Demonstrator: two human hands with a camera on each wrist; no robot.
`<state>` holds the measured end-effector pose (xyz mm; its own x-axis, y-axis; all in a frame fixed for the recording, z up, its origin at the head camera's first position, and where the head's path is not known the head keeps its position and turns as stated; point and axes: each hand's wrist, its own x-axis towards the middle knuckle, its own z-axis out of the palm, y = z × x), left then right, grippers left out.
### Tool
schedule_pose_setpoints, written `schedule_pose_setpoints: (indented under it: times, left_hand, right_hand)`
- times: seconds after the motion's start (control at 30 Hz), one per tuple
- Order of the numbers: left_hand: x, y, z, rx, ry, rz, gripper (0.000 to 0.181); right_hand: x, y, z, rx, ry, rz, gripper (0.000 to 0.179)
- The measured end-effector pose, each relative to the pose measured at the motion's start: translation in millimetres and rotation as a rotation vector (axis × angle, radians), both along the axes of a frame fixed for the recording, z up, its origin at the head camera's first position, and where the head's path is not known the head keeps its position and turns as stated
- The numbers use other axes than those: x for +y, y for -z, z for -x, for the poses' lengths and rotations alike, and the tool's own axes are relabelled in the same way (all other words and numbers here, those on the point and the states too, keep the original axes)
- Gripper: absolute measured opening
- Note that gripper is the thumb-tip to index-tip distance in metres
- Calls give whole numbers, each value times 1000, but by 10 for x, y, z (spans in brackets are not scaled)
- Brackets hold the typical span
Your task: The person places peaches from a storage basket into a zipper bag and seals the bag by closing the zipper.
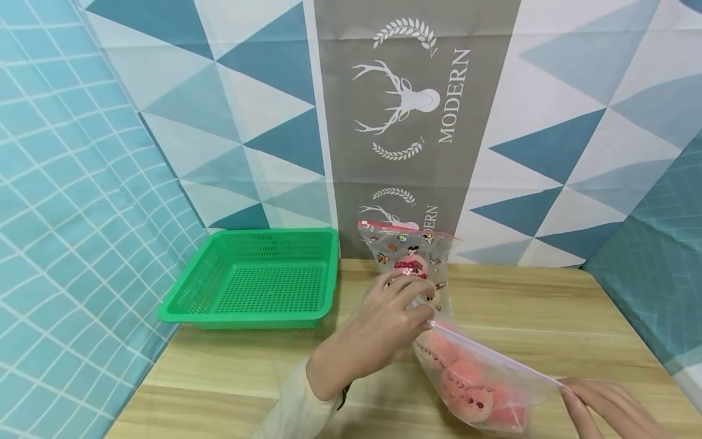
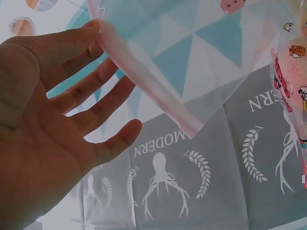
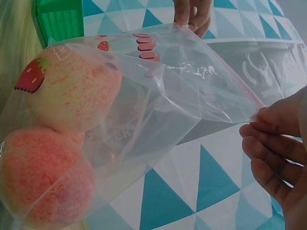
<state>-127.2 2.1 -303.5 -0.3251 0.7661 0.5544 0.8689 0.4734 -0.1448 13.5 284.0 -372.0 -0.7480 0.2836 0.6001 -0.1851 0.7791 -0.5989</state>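
Note:
My left hand (image 1: pixel 378 323) pinches one end of the pale zip edge of a clear zip bag (image 1: pixel 507 364), thumb against finger at the corner in the left wrist view. The other end of that edge is pinched by my right hand (image 1: pixel 609 405), so the edge runs taut and slanting between both hands. Inside the bag lie several pink, fuzzy peaches (image 3: pixel 72 91), at its bottom. Strawberry prints mark the plastic. From the head view I cannot tell whether the zip is closed along its length.
A second zip bag (image 1: pixel 439 256) with a red zip and cartoon prints stands against the back wall, pinkish fruit inside. To the left sits a green plastic basket (image 1: pixel 329 286) on the wooden table (image 1: pixel 526 299). Patterned cloth walls (image 1: pixel 269 55) border the table.

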Motion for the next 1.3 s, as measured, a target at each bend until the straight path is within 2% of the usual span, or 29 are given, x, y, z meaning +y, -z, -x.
schedule_pose_setpoints:
  times: [0.2,0.3,0.33,0.4,0.43,0.47,0.53,0.57,0.6,0.67,0.77,0.9,0.97,1.0,1.17,1.23,1.3]
  left_hand:
    - [-36,4,32,-31,29,-25,5]
    - [-47,-13,46,-32,32,-39,6]
    - [-56,-27,42,-34,31,-47,6]
    - [-76,-53,35,-35,27,-62,8]
    - [-89,-66,31,-36,23,-70,10]
    - [-104,-78,27,-34,18,-75,11]
    - [-139,-101,22,-39,13,-86,14]
    - [-160,-111,23,-43,8,-90,15]
    - [-186,-121,28,-50,1,-95,15]
    - [-250,-145,46,-70,-20,-106,12]
    - [-380,-175,78,-117,-62,-121,9]
    - [-532,-205,103,-200,-110,-123,5]
    - [-579,-219,90,-231,-128,-123,2]
    - [-598,-228,79,-242,-132,-121,2]
    - [-621,-227,47,-258,-123,-143,4]
    - [-606,-194,79,-247,-117,-153,4]
    - [-571,-149,146,-220,-126,-164,5]
  right_hand:
    - [62,14,4,28,-23,0,33]
    - [189,63,51,230,-216,-134,8]
    - [222,64,58,287,-279,-187,16]
    - [245,36,55,311,-306,-198,16]
    - [240,16,57,313,-291,-194,17]
    - [210,-24,53,267,-221,-153,10]
    - [133,-103,27,153,-80,-35,20]
    - [101,-135,28,118,-21,17,29]
    - [81,-156,35,126,-4,38,24]
    - [70,-186,53,173,-20,63,21]
    - [96,-200,87,245,-85,90,19]
    - [181,-170,204,345,-181,142,15]
    - [205,-169,276,361,-189,143,15]
    - [207,-176,308,352,-181,145,15]
    - [194,-239,438,193,-73,128,13]
    - [212,-249,524,120,-36,135,8]
    - [252,-236,653,85,-22,122,5]
